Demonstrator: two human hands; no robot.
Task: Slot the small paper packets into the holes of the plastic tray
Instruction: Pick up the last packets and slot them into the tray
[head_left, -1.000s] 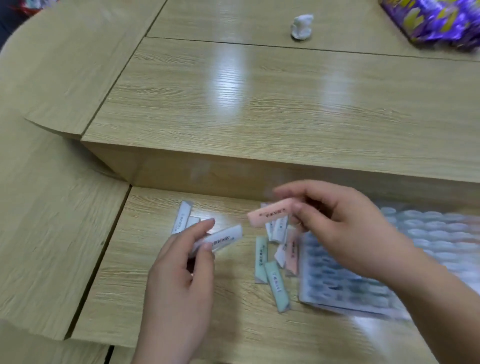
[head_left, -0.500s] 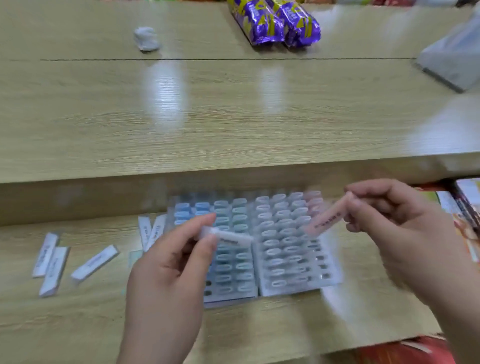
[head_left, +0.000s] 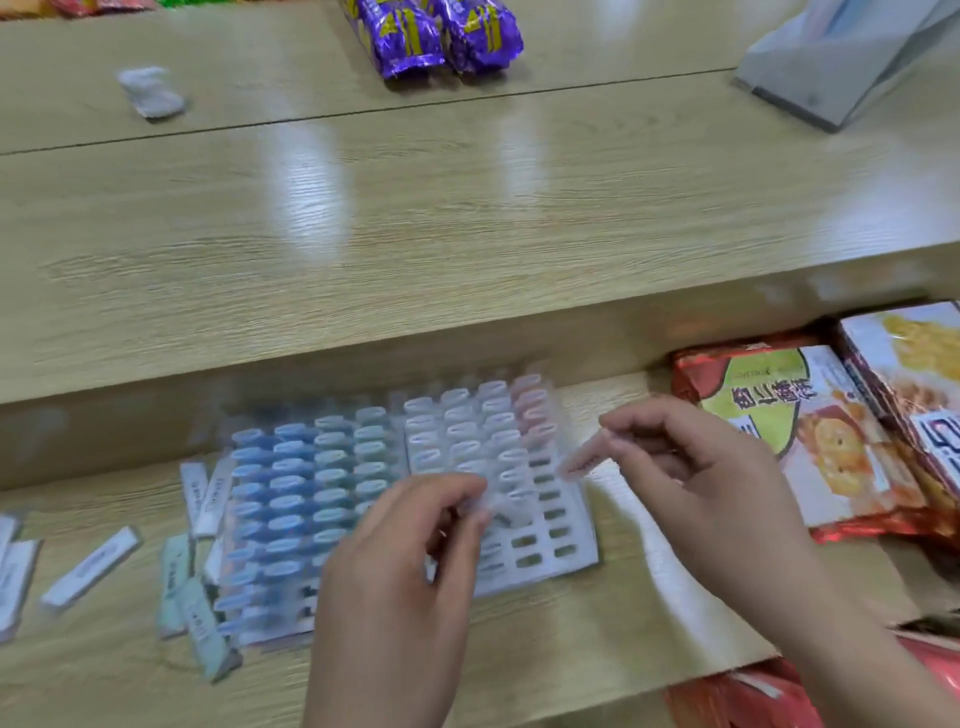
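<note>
The tray (head_left: 566, 540) is pale translucent plastic; the packets slotted in it run blue (head_left: 283, 488) on the left, then green (head_left: 332, 467), white (head_left: 462, 431) and pink (head_left: 530, 405) at the right. Loose packets are white (head_left: 91, 566) with dark print or pale green (head_left: 174, 582), and the right hand's packet (head_left: 582, 460) is pink. The desk (head_left: 415, 249) is light wood grain, the far wrappers (head_left: 431, 31) purple with yellow, and the snack bags (head_left: 810, 436) red, green and white.

Two bare hands and forearms show from the bottom edge. The left hand (head_left: 395, 582) and the right hand (head_left: 696, 483) wear no gloves, rings or watch. No sleeve reaches either wrist. Fingernails look short and unpainted, though blur softens them.
</note>
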